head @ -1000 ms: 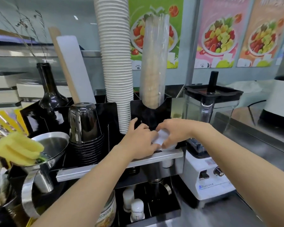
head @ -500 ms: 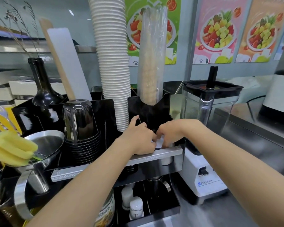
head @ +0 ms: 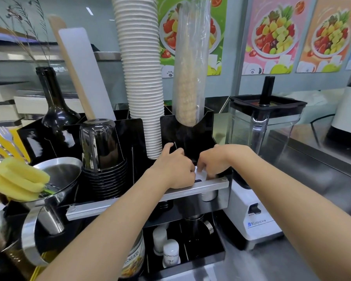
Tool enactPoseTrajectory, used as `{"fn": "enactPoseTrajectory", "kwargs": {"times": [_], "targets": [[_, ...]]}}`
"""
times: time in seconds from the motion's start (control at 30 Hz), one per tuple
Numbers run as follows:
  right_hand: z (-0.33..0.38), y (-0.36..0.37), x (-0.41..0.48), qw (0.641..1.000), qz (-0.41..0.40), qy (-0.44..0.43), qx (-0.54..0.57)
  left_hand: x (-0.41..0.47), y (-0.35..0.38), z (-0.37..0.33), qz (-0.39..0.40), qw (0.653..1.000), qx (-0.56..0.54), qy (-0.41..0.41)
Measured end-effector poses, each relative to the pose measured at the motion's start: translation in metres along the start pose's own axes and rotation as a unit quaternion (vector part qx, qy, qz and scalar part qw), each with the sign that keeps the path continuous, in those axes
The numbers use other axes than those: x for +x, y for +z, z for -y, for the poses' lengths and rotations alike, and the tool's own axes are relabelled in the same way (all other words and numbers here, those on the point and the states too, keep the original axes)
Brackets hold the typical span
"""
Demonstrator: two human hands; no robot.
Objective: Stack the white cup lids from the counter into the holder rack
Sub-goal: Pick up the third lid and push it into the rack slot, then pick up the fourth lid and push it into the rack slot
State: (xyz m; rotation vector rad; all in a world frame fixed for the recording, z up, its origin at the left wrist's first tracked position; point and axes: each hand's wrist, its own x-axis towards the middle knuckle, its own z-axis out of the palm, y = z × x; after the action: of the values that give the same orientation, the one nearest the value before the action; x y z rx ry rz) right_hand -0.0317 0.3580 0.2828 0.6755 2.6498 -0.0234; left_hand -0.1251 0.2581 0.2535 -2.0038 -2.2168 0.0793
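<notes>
Both hands have sunk lower since a second ago, so less white shows between them. Big glossy black acrylic holder rack (head: 208, 126) sits ahead, brushed-metal rail (head: 213, 184) across its front. My left hand (head: 173, 169) and right hand (head: 213, 162) meet over the right slot, equally near. White cup lids (head: 201, 175), thin smooth plastic, sit pinched between both grips, just above the rail; stack axis looks vertical, so I reckon the push is straight down.
</notes>
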Motion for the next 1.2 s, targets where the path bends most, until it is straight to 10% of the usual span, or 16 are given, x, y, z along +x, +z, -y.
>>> {"fn": "enactPoseTrajectory", "kwargs": {"times": [0.3,0.57,1.2], "targets": [[-0.001,-0.010,-0.038,0.990,-0.092,-0.024,0.104,-0.036,-0.002,-0.002,-0.236,0.969,-0.075,-0.011],[0.071,0.081,-0.114,0.888,-0.327,-0.175,0.272,-0.194,0.022,-0.018,-0.273,0.935,-0.202,-0.099],[0.222,0.293,-0.062,0.949,-0.054,-0.145,0.276,-0.336,0.221,-0.055,-0.030,0.876,-0.376,-0.300]]}}
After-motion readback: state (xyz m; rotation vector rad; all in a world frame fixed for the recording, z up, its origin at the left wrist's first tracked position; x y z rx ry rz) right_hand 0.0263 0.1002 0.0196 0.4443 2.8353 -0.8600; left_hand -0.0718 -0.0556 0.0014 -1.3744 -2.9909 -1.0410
